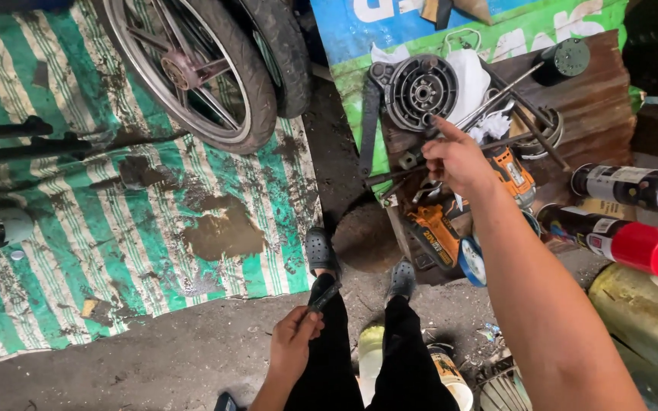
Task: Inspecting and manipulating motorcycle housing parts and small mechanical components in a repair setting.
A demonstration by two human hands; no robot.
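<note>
From where I watch, my left hand [295,335] pinches a small dark tool [323,295] between thumb and fingers, held over my knees above the dirty floor [154,365]. My right hand [457,158] is stretched out over the rusty sheet [595,99] that carries the parts, fingers loosely curled with the forefinger pointing and nothing in its grasp; it hovers just above the orange drill [512,173] and the loose metal rods [496,95]. At the sheet's far left edge lies the round grey hub cover [422,91], off any wheel. I judge the work midway: parts are stripped and laid out, and nothing looks refitted. The wheel [192,68] leans at the far edge of the striped mat [78,228], well apart from the hub cover. Two spray cans [634,217] lie along the sheet's right edge, untouched.
</note>
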